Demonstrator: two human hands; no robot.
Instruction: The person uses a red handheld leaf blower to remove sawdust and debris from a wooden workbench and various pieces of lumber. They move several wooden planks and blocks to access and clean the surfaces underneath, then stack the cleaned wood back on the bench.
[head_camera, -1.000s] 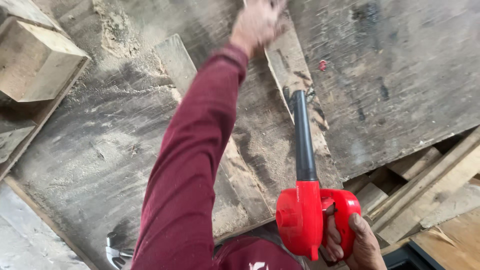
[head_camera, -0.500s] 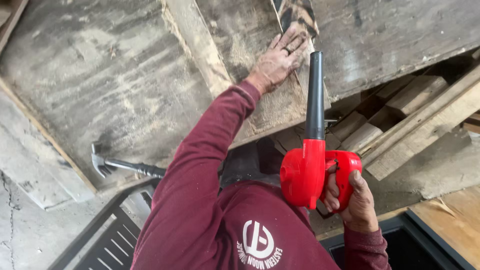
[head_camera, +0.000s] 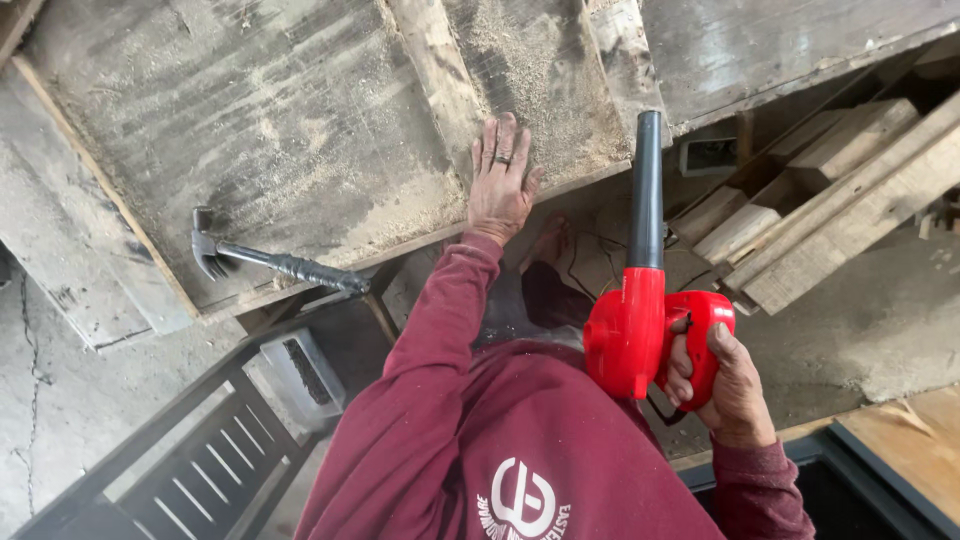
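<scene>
The right hand (head_camera: 728, 385) is closed around the grip of the red blower (head_camera: 650, 330), held near the body on the right. The blower's black nozzle (head_camera: 648, 190) sets its long axis, running near to far, with the tip pointing at the near edge of the counter (head_camera: 300, 130). The left hand (head_camera: 503, 180) lies flat and open, fingers spread, on the sawdust-covered counter, just left of the nozzle tip and farther out than the right hand. A hammer (head_camera: 270, 262) rests at the counter's near edge, well apart to the left. Stacked timber offcuts (head_camera: 830, 200) lie to the right
</scene>
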